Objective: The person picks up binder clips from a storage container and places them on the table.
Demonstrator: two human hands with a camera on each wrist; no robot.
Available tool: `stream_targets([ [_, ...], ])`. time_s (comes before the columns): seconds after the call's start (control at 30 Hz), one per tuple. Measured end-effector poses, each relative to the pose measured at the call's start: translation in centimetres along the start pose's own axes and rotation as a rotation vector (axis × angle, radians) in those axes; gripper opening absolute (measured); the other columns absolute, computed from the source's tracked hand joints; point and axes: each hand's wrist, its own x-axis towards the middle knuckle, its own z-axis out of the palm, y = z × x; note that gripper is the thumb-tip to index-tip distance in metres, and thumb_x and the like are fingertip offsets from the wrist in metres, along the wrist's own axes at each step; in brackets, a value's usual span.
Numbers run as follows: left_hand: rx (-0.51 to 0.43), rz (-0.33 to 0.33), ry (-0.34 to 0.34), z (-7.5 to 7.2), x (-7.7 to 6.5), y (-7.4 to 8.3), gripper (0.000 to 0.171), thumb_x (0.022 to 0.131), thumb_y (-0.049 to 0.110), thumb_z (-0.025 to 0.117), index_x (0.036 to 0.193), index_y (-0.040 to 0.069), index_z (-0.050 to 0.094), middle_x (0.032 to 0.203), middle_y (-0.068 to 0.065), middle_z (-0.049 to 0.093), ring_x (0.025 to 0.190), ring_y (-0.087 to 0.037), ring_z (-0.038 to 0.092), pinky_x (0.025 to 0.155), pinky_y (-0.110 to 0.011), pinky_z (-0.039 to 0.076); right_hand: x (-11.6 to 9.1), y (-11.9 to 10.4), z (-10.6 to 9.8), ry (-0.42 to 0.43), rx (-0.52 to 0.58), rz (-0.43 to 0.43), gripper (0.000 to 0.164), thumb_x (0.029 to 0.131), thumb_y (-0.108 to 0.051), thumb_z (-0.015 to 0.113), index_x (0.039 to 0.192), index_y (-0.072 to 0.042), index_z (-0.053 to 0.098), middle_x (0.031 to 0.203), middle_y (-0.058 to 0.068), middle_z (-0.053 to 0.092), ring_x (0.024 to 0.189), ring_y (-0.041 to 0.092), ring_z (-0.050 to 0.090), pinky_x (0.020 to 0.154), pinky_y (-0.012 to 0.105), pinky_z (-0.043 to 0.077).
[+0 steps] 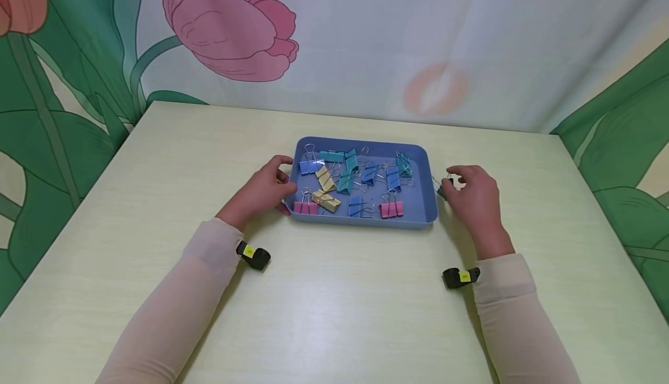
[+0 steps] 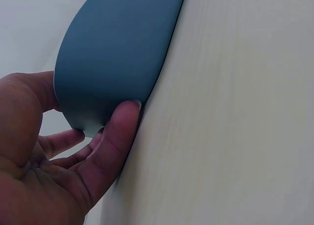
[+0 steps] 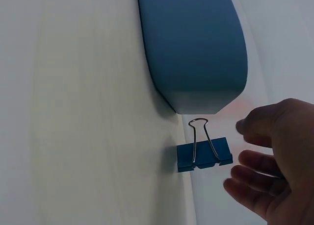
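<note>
A shallow blue tray [image 1: 292,149] stands near the middle of the table, holding several binder clips in teal, blue, yellow and pink. My left hand [image 1: 265,189] grips its left end; in the left wrist view, the fingers spread around the tray's corner [image 2: 108,48]. Just off the opposite end, a dark blue binder clip [image 3: 203,154] stands on the table, one wire handle pointing toward the tray. My right hand [image 1: 474,195] hovers right at this clip. In the right wrist view, its bent fingers [image 3: 257,181] are spread apart beside the clip, with a small gap.
The pale wooden table [image 1: 334,308] extends around the tray on all sides. Behind its back edge hangs a cloth printed with a pink flower [image 1: 230,24] and green leaves. Each wrist carries a small black camera.
</note>
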Motion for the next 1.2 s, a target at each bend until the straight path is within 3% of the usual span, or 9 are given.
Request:
stream_targets([
  [0.2,-0.002,0.006,-0.001,0.0,0.0,0.0,0.064,0.093,0.015,0.054,0.149,0.017,0.024,0.116,-0.017,0.046,0.087,-0.030,0.062,0.063,-0.036,0.058,0.0,-0.5,0.0,0.070,0.046,-0.011,0.030,0.092,-0.017,0.061,0.118,-0.003,0.066,0.122,0.021,0.060,0.100,0.037,0.064,0.083,0.048,0.054],
  [0.6,-0.003,-0.002,-0.003,0.0,0.2,-0.1,0.064,0.093,0.016,0.055,0.149,0.017,0.024,0.117,-0.018,0.047,0.091,-0.031,0.062,0.063,-0.036,0.058,-0.2,-1.4,-0.7,0.101,0.131,-0.044,0.031,0.092,-0.017,0.061,0.118,-0.002,0.065,0.121,0.021,0.060,0.103,0.037,0.064,0.085,0.048,0.054],
  [0.87,0.003,-0.008,-0.003,0.0,0.2,-0.1,0.064,0.093,0.016,0.055,0.149,0.017,0.024,0.119,-0.018,0.047,0.093,-0.031,0.061,0.063,-0.036,0.058,-0.3,-2.0,-0.7,0.051,0.204,-0.002,0.035,0.092,-0.022,0.062,0.124,-0.007,0.063,0.126,0.015,0.059,0.112,0.032,0.061,0.092,0.046,0.052],
  [1.2,0.004,-0.001,0.001,0.0,0.0,0.0,0.063,0.093,0.015,0.055,0.149,0.017,0.024,0.117,-0.017,0.047,0.092,-0.031,0.061,0.062,-0.036,0.058,-0.3,-2.1,-0.8,-0.063,0.468,0.085,0.037,0.093,-0.024,0.064,0.128,-0.014,0.060,0.130,0.006,0.059,0.117,0.022,0.060,0.101,0.039,0.047],
])
